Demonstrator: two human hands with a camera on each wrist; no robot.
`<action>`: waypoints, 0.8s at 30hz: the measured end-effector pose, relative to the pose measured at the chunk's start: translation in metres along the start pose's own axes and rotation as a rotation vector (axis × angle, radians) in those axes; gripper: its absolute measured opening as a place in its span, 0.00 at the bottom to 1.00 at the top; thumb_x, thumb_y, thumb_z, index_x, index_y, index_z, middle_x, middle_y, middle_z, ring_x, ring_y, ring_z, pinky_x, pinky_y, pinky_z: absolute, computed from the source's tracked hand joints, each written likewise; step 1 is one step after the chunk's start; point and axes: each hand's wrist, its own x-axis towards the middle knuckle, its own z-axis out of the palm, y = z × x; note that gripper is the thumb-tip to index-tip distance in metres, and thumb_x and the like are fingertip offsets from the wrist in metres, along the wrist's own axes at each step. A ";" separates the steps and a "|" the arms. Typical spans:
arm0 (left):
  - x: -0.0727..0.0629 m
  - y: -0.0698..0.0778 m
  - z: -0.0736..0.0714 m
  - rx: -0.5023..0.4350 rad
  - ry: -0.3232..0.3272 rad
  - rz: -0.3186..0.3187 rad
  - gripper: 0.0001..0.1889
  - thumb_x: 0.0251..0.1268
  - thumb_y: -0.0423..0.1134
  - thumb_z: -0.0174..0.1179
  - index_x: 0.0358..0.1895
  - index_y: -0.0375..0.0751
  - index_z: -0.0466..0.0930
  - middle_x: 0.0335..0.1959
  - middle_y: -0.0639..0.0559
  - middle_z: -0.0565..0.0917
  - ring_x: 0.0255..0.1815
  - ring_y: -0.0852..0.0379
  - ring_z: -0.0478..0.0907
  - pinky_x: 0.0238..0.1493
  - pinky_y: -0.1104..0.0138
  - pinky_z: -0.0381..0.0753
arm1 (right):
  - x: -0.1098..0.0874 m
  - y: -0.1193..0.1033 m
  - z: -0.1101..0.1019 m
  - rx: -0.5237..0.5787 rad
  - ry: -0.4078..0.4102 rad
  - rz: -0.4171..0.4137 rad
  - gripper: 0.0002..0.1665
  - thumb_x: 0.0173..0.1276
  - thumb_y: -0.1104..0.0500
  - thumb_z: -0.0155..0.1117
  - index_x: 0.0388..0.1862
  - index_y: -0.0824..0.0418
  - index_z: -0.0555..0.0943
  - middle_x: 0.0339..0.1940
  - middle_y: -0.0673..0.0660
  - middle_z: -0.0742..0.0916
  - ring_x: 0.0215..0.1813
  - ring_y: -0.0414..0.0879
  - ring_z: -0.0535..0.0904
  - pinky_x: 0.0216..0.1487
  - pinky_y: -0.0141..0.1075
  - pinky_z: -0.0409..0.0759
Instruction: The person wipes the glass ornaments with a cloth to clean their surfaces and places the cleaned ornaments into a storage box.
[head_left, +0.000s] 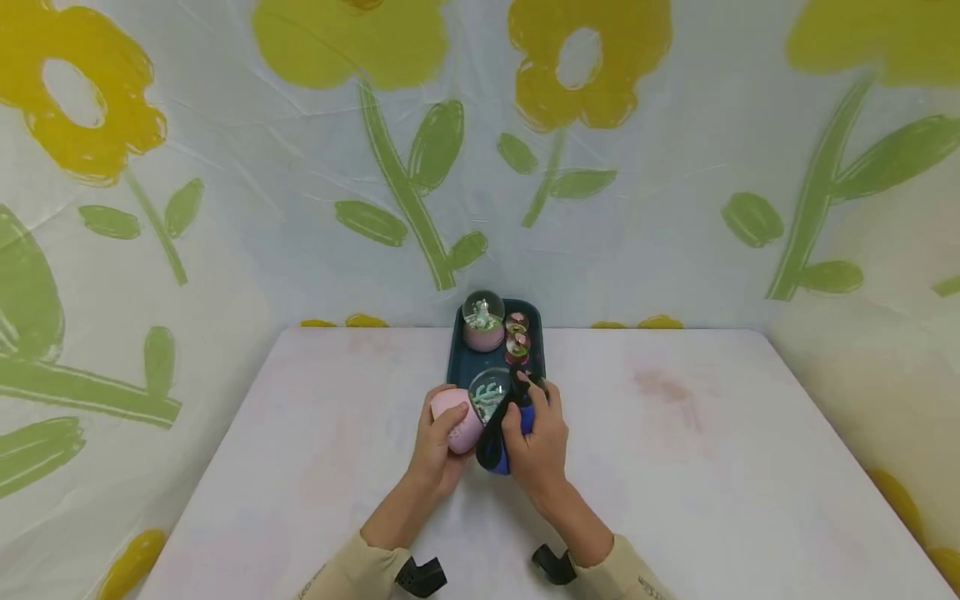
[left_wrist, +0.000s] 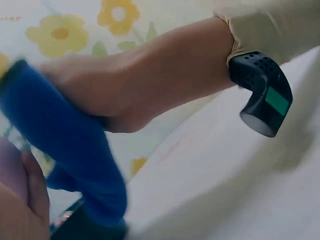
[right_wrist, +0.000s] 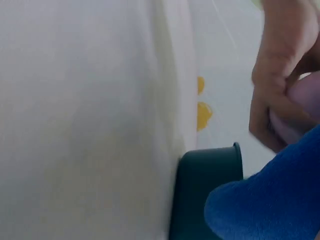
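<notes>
My left hand (head_left: 433,454) grips the pink base (head_left: 456,421) of a snow globe, tilted so that its clear dome (head_left: 487,392) points toward my right hand. In my right hand (head_left: 542,442) is a blue and black cloth (head_left: 492,447), bunched against the dome's side and partly hiding it. The left wrist view shows the blue side of the cloth (left_wrist: 80,150) hanging in folds beside the pink base (left_wrist: 11,167). From the right wrist, the left hand (right_wrist: 277,80) appears with its fingers curled round the base (right_wrist: 304,97).
Behind the hands, a dark green tray (head_left: 467,367) lies near the table's back edge. It bears another pink-based snow globe (head_left: 483,321) and two small globes, one nearer (head_left: 517,346) and one farther (head_left: 517,322). A flower-printed curtain (head_left: 637,250) surrounds the white table (head_left: 675,483).
</notes>
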 end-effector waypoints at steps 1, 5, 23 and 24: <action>0.000 0.000 0.000 0.041 0.005 0.029 0.21 0.62 0.35 0.60 0.57 0.49 0.65 0.54 0.44 0.67 0.48 0.49 0.70 0.40 0.63 0.76 | 0.000 0.001 -0.001 -0.040 -0.006 -0.023 0.24 0.65 0.54 0.54 0.59 0.60 0.77 0.52 0.60 0.78 0.35 0.48 0.81 0.35 0.45 0.84; 0.003 0.007 0.000 0.222 -0.002 0.139 0.26 0.55 0.31 0.65 0.56 0.45 0.66 0.55 0.40 0.68 0.49 0.47 0.70 0.39 0.62 0.79 | 0.006 0.007 -0.003 -0.169 -0.080 -0.154 0.25 0.63 0.53 0.58 0.59 0.58 0.79 0.53 0.63 0.78 0.35 0.55 0.83 0.34 0.49 0.84; -0.004 0.040 -0.030 0.478 -0.349 -0.106 0.29 0.53 0.35 0.66 0.58 0.40 0.66 0.50 0.38 0.68 0.42 0.46 0.74 0.30 0.55 0.83 | 0.021 0.010 -0.026 0.220 -0.604 -0.129 0.17 0.63 0.60 0.58 0.51 0.58 0.81 0.54 0.53 0.81 0.50 0.48 0.80 0.47 0.44 0.82; -0.004 0.042 -0.032 0.471 -0.369 -0.108 0.28 0.53 0.35 0.66 0.58 0.40 0.66 0.50 0.38 0.69 0.42 0.46 0.74 0.30 0.56 0.82 | 0.021 0.010 -0.025 0.273 -0.616 -0.114 0.17 0.64 0.61 0.57 0.52 0.58 0.81 0.54 0.52 0.81 0.52 0.48 0.79 0.48 0.44 0.81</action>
